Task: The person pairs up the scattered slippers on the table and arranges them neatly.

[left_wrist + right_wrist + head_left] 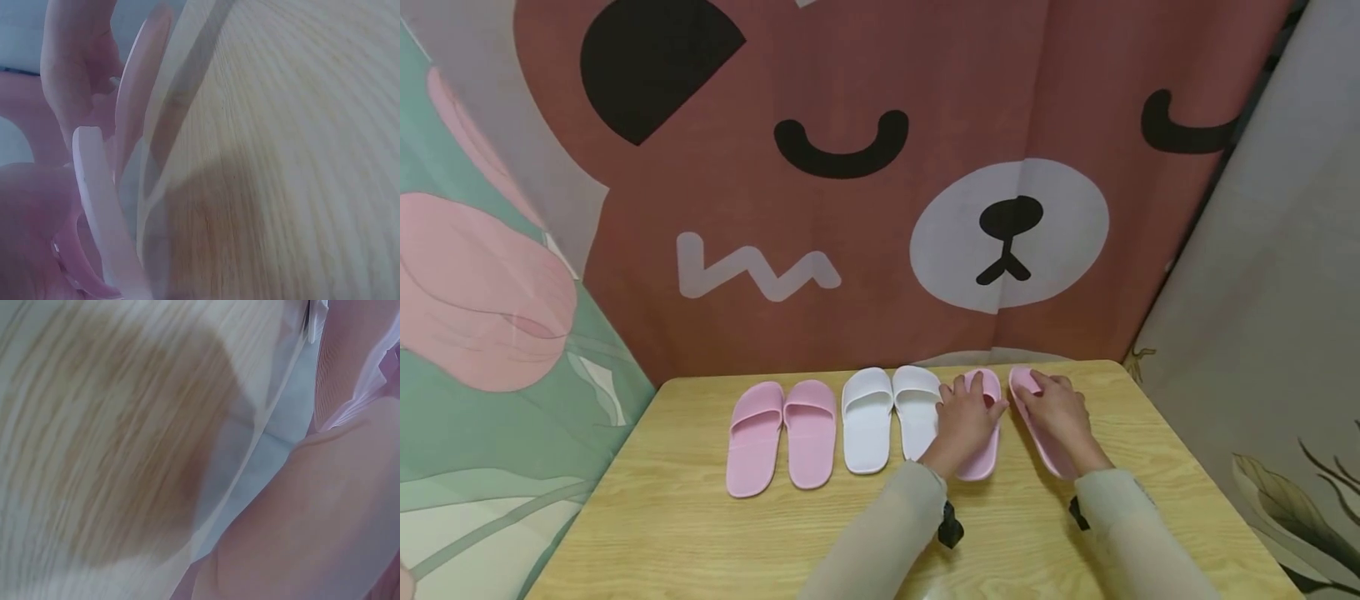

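At the right end of a row of slippers, my left hand (pixel 962 417) grips a pink slipper (pixel 981 462) around its strap, the thumb on the right side and the fingers over the top. My right hand (pixel 1060 412) holds the matching pink slipper (pixel 1052 457), which is tilted, its heel angled out to the right. A gap of table separates the two. The left wrist view shows the near slipper's pale sole edge (pixel 103 206) and, beyond it, the other slipper (pixel 140 81) on edge. Ribbed pink sole (pixel 350 356) appears beside my right hand in the right wrist view.
A white pair, with its left slipper (pixel 867 437), stands just left of my left hand. Farther left is another pink pair, its outer slipper (pixel 752 458) slightly turned. The wooden table (pixel 737 550) meets a bear-print curtain (pixel 850 325) at the back.
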`<control>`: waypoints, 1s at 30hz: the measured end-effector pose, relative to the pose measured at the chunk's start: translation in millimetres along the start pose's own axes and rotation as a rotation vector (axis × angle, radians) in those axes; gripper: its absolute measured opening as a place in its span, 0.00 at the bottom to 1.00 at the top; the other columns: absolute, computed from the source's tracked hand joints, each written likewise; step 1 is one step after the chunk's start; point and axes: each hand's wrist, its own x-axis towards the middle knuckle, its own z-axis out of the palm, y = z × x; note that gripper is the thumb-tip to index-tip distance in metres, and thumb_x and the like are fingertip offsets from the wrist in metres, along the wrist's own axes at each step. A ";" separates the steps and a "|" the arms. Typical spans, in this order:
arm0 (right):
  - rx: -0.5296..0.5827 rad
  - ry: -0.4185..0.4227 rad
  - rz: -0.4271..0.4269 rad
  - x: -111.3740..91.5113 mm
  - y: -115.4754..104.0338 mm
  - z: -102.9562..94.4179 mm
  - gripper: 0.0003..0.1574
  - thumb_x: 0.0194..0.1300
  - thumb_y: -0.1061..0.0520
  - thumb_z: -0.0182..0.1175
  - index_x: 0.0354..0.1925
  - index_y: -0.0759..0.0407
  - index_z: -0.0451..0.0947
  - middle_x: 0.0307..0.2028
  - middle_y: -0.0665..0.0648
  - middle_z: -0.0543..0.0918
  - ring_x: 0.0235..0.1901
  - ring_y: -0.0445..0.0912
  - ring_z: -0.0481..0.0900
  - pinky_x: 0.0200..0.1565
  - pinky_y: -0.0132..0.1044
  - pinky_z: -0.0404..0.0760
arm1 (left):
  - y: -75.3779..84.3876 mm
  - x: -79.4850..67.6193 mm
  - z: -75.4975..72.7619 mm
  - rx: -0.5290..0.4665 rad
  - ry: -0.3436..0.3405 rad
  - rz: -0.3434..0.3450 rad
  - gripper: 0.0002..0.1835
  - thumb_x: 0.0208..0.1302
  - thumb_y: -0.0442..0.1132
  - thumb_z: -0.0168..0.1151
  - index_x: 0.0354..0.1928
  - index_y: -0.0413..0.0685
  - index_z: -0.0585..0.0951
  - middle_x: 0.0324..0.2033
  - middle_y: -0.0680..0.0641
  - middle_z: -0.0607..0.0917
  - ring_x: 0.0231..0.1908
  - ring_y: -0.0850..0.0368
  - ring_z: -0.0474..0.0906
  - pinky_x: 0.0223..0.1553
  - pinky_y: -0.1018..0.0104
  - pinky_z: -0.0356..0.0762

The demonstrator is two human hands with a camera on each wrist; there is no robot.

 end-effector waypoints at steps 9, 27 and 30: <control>-0.024 -0.029 -0.020 4.9 7.9 -0.2 0.45 0.76 0.34 0.47 0.76 0.62 0.58 0.70 0.79 0.58 0.62 0.81 0.61 0.58 0.72 0.65 | 5.6 6.0 6.8 0.026 -0.024 -0.027 0.38 0.70 0.67 0.53 0.75 0.58 0.66 0.66 0.45 0.72 0.62 0.43 0.66 0.57 0.49 0.72; -0.024 -0.045 -0.006 18.7 9.5 4.6 0.43 0.76 0.37 0.49 0.75 0.63 0.61 0.69 0.79 0.61 0.62 0.81 0.61 0.58 0.71 0.66 | 7.3 13.8 21.8 0.193 -0.014 -0.006 0.38 0.69 0.68 0.53 0.74 0.57 0.68 0.63 0.41 0.74 0.58 0.42 0.70 0.53 0.51 0.76; -0.033 -0.050 -0.010 18.8 9.9 7.1 0.42 0.76 0.38 0.49 0.75 0.63 0.61 0.68 0.79 0.62 0.62 0.81 0.61 0.57 0.71 0.66 | 8.0 13.3 25.0 0.229 -0.019 -0.012 0.38 0.68 0.69 0.53 0.73 0.58 0.69 0.63 0.42 0.74 0.57 0.43 0.71 0.51 0.52 0.76</control>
